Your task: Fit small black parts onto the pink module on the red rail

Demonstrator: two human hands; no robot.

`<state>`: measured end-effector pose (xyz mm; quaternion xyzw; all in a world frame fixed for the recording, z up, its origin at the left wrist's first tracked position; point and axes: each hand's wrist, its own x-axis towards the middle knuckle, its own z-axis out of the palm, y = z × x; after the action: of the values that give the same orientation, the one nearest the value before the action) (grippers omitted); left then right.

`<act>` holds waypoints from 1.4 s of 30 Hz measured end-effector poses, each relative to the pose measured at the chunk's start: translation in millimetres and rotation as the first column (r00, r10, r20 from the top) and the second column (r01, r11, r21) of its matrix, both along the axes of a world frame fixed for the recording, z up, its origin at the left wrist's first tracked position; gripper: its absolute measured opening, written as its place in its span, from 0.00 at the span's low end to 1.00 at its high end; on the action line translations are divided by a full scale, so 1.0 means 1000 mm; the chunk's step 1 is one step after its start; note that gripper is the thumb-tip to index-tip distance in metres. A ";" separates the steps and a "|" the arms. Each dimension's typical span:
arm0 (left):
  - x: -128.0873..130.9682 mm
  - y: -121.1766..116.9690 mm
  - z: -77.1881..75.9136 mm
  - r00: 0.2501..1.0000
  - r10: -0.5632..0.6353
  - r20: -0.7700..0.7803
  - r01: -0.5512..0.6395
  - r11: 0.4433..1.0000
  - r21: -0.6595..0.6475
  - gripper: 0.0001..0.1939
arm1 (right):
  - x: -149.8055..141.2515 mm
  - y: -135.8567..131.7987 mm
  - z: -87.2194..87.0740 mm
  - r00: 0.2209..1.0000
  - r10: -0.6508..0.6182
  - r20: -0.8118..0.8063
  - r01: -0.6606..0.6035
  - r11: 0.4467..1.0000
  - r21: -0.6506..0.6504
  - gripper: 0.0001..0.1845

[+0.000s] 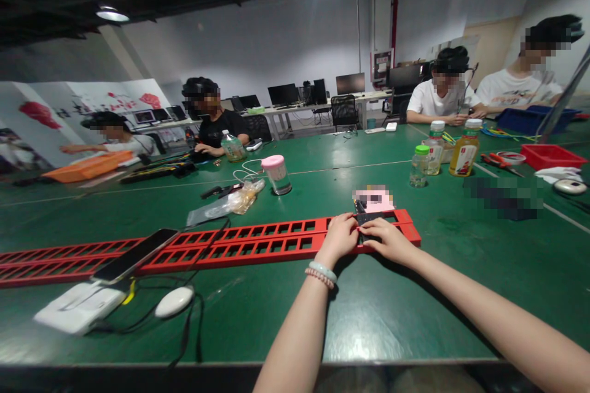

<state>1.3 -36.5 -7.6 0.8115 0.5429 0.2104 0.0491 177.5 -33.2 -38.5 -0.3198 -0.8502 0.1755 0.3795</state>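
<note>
A long red slotted frame (pixel 270 263) lies across the green table in front of me, with two rows of rectangular openings. Near its right end is a small black, dotted piece (pixel 370 219), whose exact kind I cannot make out. My left hand (pixel 342 235) has its fingers curled at the piece's left edge; a bracelet is on that wrist. From the right, my right hand (pixel 386 238) closes its thumb and fingers on the same piece. My fingers partly hide it and the openings beneath. A pink-and-black item (pixel 375 201) lies just behind the frame.
A phone (pixel 136 256) rests across the frame, near a white box (pixel 80 307), cables and a white mouse-like oval (pixel 174 302). A pink-lidded jar (pixel 276 175), a plastic bag (pixel 230 201) and several bottles (pixel 464 153) stand or lie farther back. Other people sit across the table.
</note>
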 end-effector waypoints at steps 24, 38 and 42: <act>0.000 0.001 0.000 1.000 0.029 -0.012 -0.029 1.000 -0.001 0.12 | -0.012 -0.031 0.017 0.879 -0.181 0.441 0.045 0.953 0.301 0.24; 0.004 -0.012 0.003 0.998 0.041 -0.044 -0.039 0.998 0.058 0.13 | -0.003 0.001 0.022 0.945 -0.233 0.230 0.163 0.945 0.285 0.13; 0.005 -0.016 0.003 0.999 0.033 -0.039 -0.029 0.995 0.093 0.15 | 0.010 0.047 0.028 0.881 -0.401 0.251 0.350 0.910 0.224 0.17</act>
<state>6.3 -52.1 -4.6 0.8084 0.5461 0.2197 -0.0030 187.0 14.1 -10.9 -0.4671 -0.8302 -0.0248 0.3031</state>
